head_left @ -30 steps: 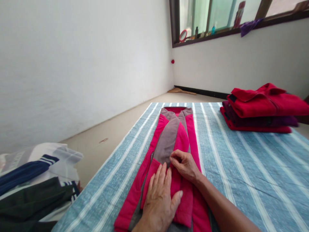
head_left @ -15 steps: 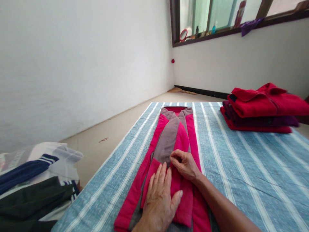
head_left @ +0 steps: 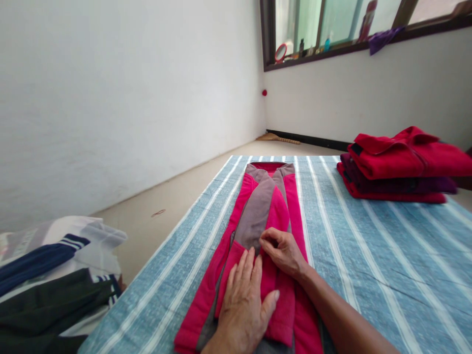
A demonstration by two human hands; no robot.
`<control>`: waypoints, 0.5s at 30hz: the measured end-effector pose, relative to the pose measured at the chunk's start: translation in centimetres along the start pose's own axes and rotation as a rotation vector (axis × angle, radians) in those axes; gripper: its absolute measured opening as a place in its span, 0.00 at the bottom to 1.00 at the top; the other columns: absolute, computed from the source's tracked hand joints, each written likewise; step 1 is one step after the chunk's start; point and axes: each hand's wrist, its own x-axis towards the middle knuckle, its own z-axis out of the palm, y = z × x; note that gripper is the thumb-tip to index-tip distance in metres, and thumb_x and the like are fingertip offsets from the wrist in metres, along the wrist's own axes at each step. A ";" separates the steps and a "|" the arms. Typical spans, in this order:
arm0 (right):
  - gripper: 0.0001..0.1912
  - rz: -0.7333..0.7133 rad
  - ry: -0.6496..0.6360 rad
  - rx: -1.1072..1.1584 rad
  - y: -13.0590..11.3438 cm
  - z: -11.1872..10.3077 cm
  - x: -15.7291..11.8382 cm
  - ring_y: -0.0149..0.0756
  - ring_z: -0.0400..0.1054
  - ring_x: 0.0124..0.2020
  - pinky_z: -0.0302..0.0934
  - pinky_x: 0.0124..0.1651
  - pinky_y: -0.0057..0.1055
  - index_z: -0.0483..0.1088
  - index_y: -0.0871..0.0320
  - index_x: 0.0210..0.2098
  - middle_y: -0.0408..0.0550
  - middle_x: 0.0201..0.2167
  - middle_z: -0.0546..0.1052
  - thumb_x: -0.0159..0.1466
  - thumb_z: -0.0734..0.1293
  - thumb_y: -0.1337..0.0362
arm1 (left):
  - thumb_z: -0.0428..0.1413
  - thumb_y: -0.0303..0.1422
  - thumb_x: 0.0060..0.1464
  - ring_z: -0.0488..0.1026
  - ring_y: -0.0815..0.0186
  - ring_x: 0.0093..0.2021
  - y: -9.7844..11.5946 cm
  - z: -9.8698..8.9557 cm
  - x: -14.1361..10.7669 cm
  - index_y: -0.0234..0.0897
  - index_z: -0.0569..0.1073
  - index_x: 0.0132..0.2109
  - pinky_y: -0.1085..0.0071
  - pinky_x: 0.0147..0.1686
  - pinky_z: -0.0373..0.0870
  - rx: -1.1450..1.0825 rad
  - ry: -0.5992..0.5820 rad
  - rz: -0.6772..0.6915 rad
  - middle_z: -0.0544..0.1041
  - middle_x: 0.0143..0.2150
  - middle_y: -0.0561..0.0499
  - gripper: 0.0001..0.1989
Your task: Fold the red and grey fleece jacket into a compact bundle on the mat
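Observation:
A pink and grey jacket (head_left: 258, 211) lies on the striped blue cloth (head_left: 332, 221), its sides and sleeves folded inward and its collar at the far end. My left hand (head_left: 245, 300) rests flat on the folded pink sleeve, fingers stretched out and holding nothing. Just beyond and to the right, my right hand (head_left: 283, 250) has thumb and fingers pinched together at the fabric by the sleeve's edge. Whatever lies between those fingertips is too small to make out.
Folded red and purple clothes (head_left: 401, 162) are stacked at the back right. Dark garments (head_left: 47, 300) lie at the lower left beside a pale plastic bag (head_left: 106, 236). White walls meet behind, under a window sill (head_left: 332, 51) with small bottles.

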 end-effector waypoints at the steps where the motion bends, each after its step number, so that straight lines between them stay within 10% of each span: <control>1: 0.09 0.000 0.000 -0.001 0.0 0.0 0.0 0.29 0.58 0.23 0.54 0.28 0.26 0.69 0.59 0.29 0.40 0.21 0.66 0.62 0.62 0.62 | 0.49 0.42 0.59 0.55 0.52 0.67 0.0 0.0 0.0 0.33 0.59 0.66 0.52 0.59 0.61 -0.004 0.006 0.000 0.56 0.68 0.40 0.31; 15: 0.09 -0.008 0.005 -0.006 -0.1 0.0 0.0 0.28 0.58 0.23 0.54 0.28 0.25 0.68 0.59 0.28 0.39 0.21 0.66 0.62 0.63 0.62 | 0.49 0.42 0.59 0.55 0.51 0.67 -0.1 0.7 -0.1 0.32 0.59 0.66 0.50 0.59 0.61 -0.018 0.053 0.014 0.57 0.68 0.39 0.31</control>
